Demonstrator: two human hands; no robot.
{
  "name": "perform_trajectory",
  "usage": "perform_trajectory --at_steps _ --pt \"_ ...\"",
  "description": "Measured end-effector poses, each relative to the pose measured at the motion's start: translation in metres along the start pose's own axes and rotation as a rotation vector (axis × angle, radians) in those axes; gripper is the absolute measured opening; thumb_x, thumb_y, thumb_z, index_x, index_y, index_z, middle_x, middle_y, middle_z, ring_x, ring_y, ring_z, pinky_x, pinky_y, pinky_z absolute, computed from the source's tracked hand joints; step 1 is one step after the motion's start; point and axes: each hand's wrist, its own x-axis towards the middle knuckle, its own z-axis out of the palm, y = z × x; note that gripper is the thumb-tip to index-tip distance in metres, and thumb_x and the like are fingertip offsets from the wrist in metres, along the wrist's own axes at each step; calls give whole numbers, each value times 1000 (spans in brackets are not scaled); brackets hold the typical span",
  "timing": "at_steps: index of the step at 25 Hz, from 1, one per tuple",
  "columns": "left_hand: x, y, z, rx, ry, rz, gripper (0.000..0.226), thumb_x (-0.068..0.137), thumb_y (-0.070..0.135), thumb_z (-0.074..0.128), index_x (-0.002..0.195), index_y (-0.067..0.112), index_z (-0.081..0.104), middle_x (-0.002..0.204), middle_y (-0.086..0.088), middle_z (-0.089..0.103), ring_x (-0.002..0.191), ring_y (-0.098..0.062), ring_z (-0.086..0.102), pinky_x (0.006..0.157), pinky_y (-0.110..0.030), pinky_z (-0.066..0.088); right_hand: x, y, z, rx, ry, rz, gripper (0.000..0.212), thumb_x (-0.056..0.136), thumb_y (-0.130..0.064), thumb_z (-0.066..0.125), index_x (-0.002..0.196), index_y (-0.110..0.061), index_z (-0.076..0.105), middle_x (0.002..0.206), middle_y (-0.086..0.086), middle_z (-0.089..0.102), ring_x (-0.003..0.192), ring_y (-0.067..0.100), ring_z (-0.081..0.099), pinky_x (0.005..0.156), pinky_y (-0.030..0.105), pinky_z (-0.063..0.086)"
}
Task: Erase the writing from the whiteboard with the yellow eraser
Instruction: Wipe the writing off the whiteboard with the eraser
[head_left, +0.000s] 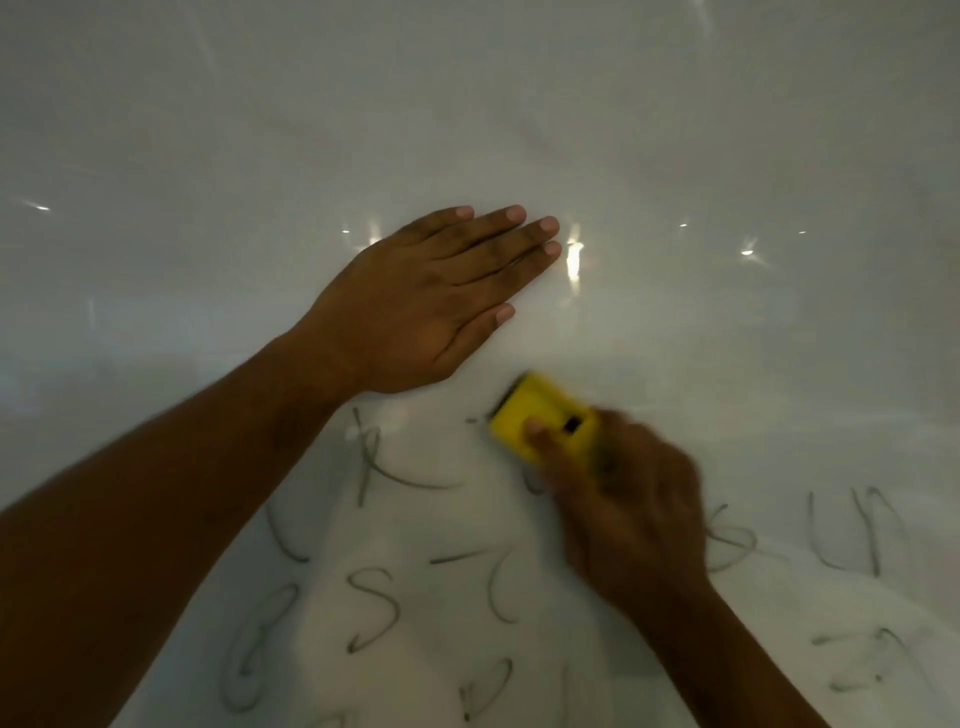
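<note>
The whiteboard (727, 130) fills the whole view, glossy and flecked with bright reflections. The left hand (426, 301) lies flat on it, palm down, fingers straight and close together, holding nothing; its forearm runs down to the lower left corner.

Just below and to the right of that hand, the yellow eraser (540, 418) is pressed against the board, tilted with one corner pointing up and left. The right hand (628, 509) grips it from the lower right, fingers curled over its back and one fingertip resting on the yellow face (both hand and eraser are motion-blurred, so the finer grip cannot be told).

Below the eraser, dark handwritten letters (374, 608) cover the board: an R-like shape to its lower left, an S and a C beneath, more strokes far to its right. Above the eraser the board carries no legible writing.
</note>
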Motion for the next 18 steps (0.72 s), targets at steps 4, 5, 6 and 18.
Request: perform_trajectory --at_steps 4,5,6,18 --pt "-28 -11 -10 13 -50 -44 57 115 34 27 168 14 27 175 -4 25 163 -20 23 132 -39 21 15 -42 8 100 79 384 56 91 -24 58 147 -25 52 133 25 49 111 41 49 86 45 37" --pt "-31 -13 -13 9 -64 -43 57 115 34 27 168 14 26 175 -4 24 163 -20 22 132 -38 19 8 -62 8 53 33 145 59 88 -21 60 147 -26 54 132 26 51 109 41 52 85 46 40" --pt "-35 -15 -16 9 -76 -47 57 115 34 26 168 14 26 176 -4 24 163 -20 22 132 -38 19 4 -66 6 10 5 -35 61 86 -19 60 147 -26 55 131 26 53 106 42 54 84 47 42" --pt "-79 -35 -39 4 -186 -170 59 115 37 22 169 14 20 177 -6 18 164 -23 17 133 -40 15 24 -42 5 75 91 629 56 94 -26 58 149 -28 48 135 31 53 113 38 45 88 47 37"
